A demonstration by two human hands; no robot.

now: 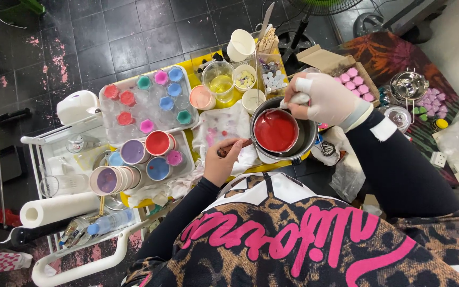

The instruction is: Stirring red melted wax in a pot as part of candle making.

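Observation:
My left hand [221,162] is bare and grips a thin wooden stick [238,145] whose tip reaches the rim of a metal pot [307,135]. The pot holds smooth red liquid [275,131]. My right hand [322,99] wears a white glove and pinches a bit of white cloth at the pot's far rim. Under the pot and the left hand lies a stained white cloth [225,125] on a yellow table [197,69].
A clear tray [150,106] holds several small moulds filled in red, pink, blue and green. Round cups of purple, red and blue [134,151] stand nearer. A white cart [65,159] with a paper roll is on the left. Cups, pink pieces and metal bowls lie behind.

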